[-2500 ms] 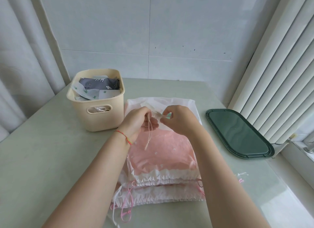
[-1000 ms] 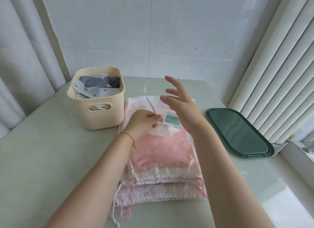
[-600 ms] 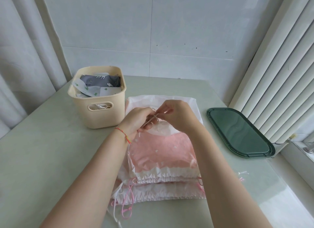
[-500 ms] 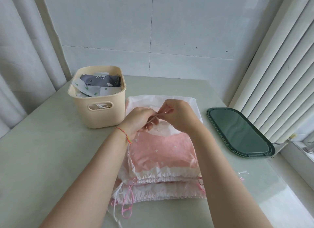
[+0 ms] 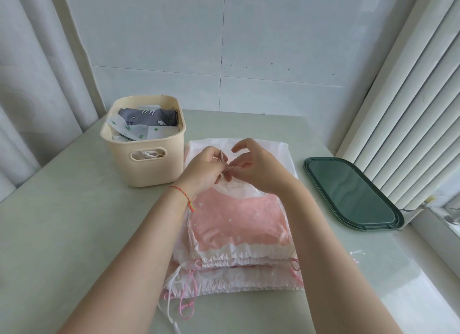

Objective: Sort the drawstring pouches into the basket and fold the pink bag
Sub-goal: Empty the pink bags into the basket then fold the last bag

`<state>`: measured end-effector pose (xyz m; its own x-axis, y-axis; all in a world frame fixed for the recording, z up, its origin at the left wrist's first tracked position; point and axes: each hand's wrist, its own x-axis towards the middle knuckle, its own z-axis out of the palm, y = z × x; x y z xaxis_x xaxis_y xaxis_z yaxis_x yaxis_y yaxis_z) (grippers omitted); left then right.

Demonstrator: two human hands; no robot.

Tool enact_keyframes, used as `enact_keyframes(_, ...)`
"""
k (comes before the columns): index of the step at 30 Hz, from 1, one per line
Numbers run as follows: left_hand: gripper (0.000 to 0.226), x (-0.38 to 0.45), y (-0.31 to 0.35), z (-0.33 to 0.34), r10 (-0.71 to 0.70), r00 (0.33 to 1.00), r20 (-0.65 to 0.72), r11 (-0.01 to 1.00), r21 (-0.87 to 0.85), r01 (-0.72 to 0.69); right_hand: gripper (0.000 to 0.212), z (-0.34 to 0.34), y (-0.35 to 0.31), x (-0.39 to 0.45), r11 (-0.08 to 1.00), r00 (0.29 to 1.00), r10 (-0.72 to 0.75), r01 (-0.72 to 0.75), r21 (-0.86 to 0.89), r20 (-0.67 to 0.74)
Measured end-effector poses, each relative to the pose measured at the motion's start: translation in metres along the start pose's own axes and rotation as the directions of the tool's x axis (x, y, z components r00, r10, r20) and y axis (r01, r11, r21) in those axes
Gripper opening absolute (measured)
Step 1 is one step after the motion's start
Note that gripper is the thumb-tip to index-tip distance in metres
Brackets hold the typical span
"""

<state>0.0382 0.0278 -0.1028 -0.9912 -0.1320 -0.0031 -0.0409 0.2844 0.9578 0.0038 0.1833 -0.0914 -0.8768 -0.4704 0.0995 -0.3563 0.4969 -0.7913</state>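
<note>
Head view, one item in hand. Fingertips of left hand (image 5: pixel 202 170) and right hand (image 5: pixel 257 169) meet over the far half of the stack, both pinching a thin white cord (image 5: pixel 222 159) at the gathered white top of a pouch; the right index finger is lifted clear. Left wrist carries a red string bracelet (image 5: pixel 183 193). Beneath the hands: pink bag (image 5: pixel 239 221), lying flat atop a stack of white-and-pink drawstring pouches (image 5: pixel 236 275), loose pink and white strings trailing off the near-left corner. Beige basket (image 5: pixel 146 168), just left of the stack, holds grey and cactus-print pouches (image 5: pixel 144 122). Dark green tray (image 5: pixel 348 191) lies to the right, apart. All rest on a pale green table (image 5: pixel 62 221).
</note>
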Motion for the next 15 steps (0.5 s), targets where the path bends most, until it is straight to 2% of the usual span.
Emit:
enact_keyframes(3, 0.011, 0.0012, -0.0027, 0.0008, 0.024, 1.0, -0.017, 1.0, 0.01, -0.024, 0.034, 0.0026, -0.0016, -0.0005, 1.0, 1.0, -0.006, 0.006, -0.014, -0.006)
enact_keyframes(6, 0.013, 0.0022, -0.0048, 0.0014, 0.021, 0.999, -0.029, 0.999, 0.05, -0.019, 0.023, 0.0043, -0.0039, -0.001, 1.0, 0.999, 0.003, -0.004, -0.014, -0.051)
enact_keyframes(10, 0.011, 0.0032, -0.0068, 0.0009, 0.019, 0.997, -0.08, 0.997, 0.081, -0.012, 0.017, 0.0061, -0.0067, -0.0003, 0.994, 0.994, -0.007, -0.005, -0.111, -0.111)
enact_keyframes(15, 0.01, 0.001, -0.0059, -0.0051, 0.007, 0.992, -0.127, 1.0, -0.008, -0.008, 0.022, 0.0087, -0.0067, 0.0021, 0.986, 0.99, -0.05, 0.028, -0.166, -0.129)
